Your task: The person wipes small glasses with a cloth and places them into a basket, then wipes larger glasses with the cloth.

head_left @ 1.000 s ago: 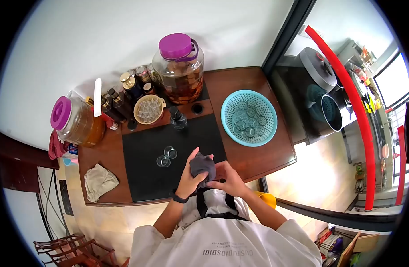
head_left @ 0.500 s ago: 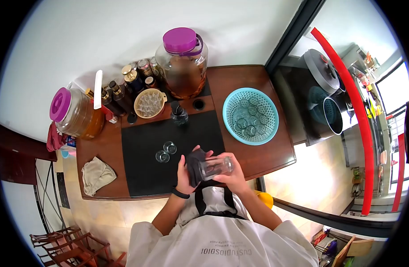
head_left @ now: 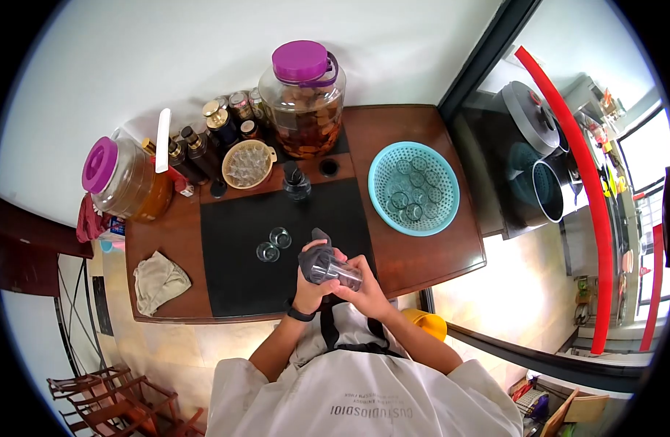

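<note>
A clear drinking glass (head_left: 346, 274) lies tilted between my hands above the table's front edge. My left hand (head_left: 311, 293) is closed around a dark grey cloth (head_left: 315, 262), which covers the left end of the glass. My right hand (head_left: 367, 297) grips the glass from the right and below, its fingers partly hidden. Beyond them, two small clear glasses, a nearer glass (head_left: 267, 252) and a farther glass (head_left: 280, 237), stand side by side on the black mat (head_left: 233, 284).
A blue colander (head_left: 378, 218) holding several glasses stands at right. Behind are a dark-capped bottle (head_left: 296, 182), a small basket (head_left: 273, 155) of glasses, dark bottles and a large purple-lidded jar (head_left: 303, 116). Another jar (head_left: 142, 189) and a beige cloth (head_left: 161, 284) are at left.
The glass has moved left and slightly down, with its left end now inside the dark cloth. My right hand has come closer to my left.
</note>
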`<state>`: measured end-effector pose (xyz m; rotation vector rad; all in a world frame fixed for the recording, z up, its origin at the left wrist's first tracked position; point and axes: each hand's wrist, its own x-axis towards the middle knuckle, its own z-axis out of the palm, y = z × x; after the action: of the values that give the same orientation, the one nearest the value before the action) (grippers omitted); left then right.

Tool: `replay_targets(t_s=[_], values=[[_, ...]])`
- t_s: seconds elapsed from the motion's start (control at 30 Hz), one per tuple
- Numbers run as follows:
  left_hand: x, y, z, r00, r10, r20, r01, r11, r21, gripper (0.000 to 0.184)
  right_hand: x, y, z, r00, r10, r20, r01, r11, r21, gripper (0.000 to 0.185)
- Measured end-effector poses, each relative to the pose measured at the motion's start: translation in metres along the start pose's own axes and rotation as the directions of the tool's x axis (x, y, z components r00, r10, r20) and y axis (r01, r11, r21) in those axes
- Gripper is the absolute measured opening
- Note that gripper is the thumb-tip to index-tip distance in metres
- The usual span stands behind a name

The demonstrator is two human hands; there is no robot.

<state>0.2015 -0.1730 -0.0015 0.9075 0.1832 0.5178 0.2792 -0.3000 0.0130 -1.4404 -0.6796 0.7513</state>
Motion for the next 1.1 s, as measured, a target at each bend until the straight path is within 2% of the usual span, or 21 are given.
replay_targets(t_s=[0.07, 0.13, 0.23, 0.27, 0.33, 0.37, 0.4, 0.47, 0.53, 0.6, 0.63, 0.67, 0.7, 0.73, 0.77, 0.8, 0.83, 0.93, 0.97, 1.03, 1.1], values=[[0.001, 0.002, 0.001, 1.0, 0.007, 0.004, -0.007, 0.999, 0.039, 0.087, 0.001, -0.006, -0.008, 0.993, 0.055, 0.102, -0.066, 0.992, 0.11, 0.043], [0.004, 0.005, 0.0, 0.996, 0.038, 0.082, -0.043, 0.997, 0.062, 0.084, 0.0, -0.023, -0.015, 0.913, 0.241, 0.329, -0.362, 0.851, 0.381, 0.038], [0.005, 0.01, -0.002, 0.991, 0.013, 0.136, -0.019, 0.999, 0.039, 0.082, -0.007, -0.014, -0.013, 0.895, 0.294, 0.337, -0.442, 0.696, 0.567, 0.032], [0.004, 0.01, 0.0, 0.991, 0.013, 0.134, -0.019, 0.999, 0.038, 0.082, -0.009, -0.013, -0.012, 0.894, 0.295, 0.337, -0.443, 0.695, 0.566, 0.032], [0.003, 0.013, 0.007, 0.998, 0.035, 0.045, -0.038, 0.998, 0.057, 0.083, -0.011, -0.013, -0.007, 0.975, 0.173, 0.14, -0.211, 0.919, 0.334, 0.036], [0.003, 0.01, 0.009, 0.998, 0.063, 0.011, -0.063, 0.996, 0.058, 0.083, -0.007, -0.006, -0.001, 0.992, -0.126, 0.02, 0.121, 0.98, 0.157, 0.042], [0.003, 0.01, 0.01, 0.998, 0.062, 0.012, -0.062, 0.996, 0.058, 0.083, -0.006, -0.007, -0.002, 0.992, -0.125, 0.019, 0.121, 0.98, 0.158, 0.042], [0.003, 0.01, 0.012, 0.998, 0.047, -0.04, -0.041, 0.991, 0.129, 0.081, -0.005, -0.011, -0.004, 0.946, -0.324, 0.011, 0.315, 0.91, -0.268, 0.047], [0.003, 0.01, 0.013, 0.998, 0.037, -0.045, -0.029, 0.985, 0.171, 0.08, -0.007, -0.014, -0.007, 0.945, -0.327, -0.001, 0.311, 0.9, -0.306, 0.048], [0.001, 0.006, 0.011, 0.998, 0.065, -0.005, -0.064, 0.991, 0.121, 0.077, -0.009, -0.01, -0.009, 0.999, 0.022, 0.03, -0.026, 0.987, 0.16, 0.05], [0.002, 0.004, 0.009, 0.996, 0.091, 0.018, -0.093, 0.988, 0.121, 0.077, -0.011, -0.003, -0.014, 0.999, 0.021, 0.027, -0.025, 0.987, 0.16, 0.05], [0.002, 0.002, 0.008, 0.996, 0.091, 0.021, -0.093, 0.988, 0.12, 0.077, -0.012, 0.006, -0.022, 0.965, 0.207, 0.164, -0.258, 0.872, 0.415, 0.051], [0.003, 0.003, 0.008, 0.995, 0.096, 0.034, -0.099, 0.99, 0.104, 0.077, -0.01, 0.003, -0.024, 0.878, 0.335, 0.342, -0.478, 0.644, 0.598, 0.051], [0.002, 0.003, 0.008, 0.994, 0.1, 0.044, -0.103, 0.991, 0.089, 0.078, -0.012, 0.0, -0.019, 0.878, 0.336, 0.34, -0.478, 0.642, 0.599, 0.051], [0.001, 0.004, 0.01, 0.996, 0.089, 0.027, -0.092, 0.985, 0.144, 0.082, -0.014, -0.004, -0.01, 0.972, 0.201, 0.123, -0.235, 0.861, 0.452, 0.051], [0.001, 0.005, 0.012, 0.996, 0.087, 0.024, -0.089, 0.985, 0.145, 0.082, -0.014, -0.01, -0.004, 0.998, -0.002, -0.056, 0.014, 0.975, 0.221, 0.051], [0.0, 0.005, 0.013, 0.997, 0.079, -0.006, -0.077, 0.987, 0.143, 0.082, -0.012, -0.011, -0.005, 0.973, -0.215, -0.086, 0.204, 0.971, -0.128, 0.05], [-0.001, 0.003, 0.011, 0.998, 0.06, -0.035, -0.056, 0.991, 0.119, 0.083, -0.009, -0.014, -0.01, 0.947, -0.32, -0.022, 0.3, 0.908, -0.292, 0.052], [-0.002, 0.004, 0.009, 0.999, 0.032, -0.018, -0.03, 0.993, 0.116, 0.084, -0.009, -0.015, -0.011, 0.947, -0.321, -0.023, 0.3, 0.908, -0.292, 0.052], [-0.002, 0.004, 0.008, 1.0, 0.004, -0.002, -0.003, 0.993, 0.115, 0.084, -0.01, -0.016, -0.012, 0.994, 0.105, 0.036, -0.108, 0.987, 0.116, 0.051], [-0.002, 0.005, 0.008, 1.0, -0.015, 0.003, 0.015, 0.989, 0.145, 0.084, -0.015, -0.014, -0.01, 0.989, 0.148, 0.023, -0.15, 0.97, 0.193, 0.051]])
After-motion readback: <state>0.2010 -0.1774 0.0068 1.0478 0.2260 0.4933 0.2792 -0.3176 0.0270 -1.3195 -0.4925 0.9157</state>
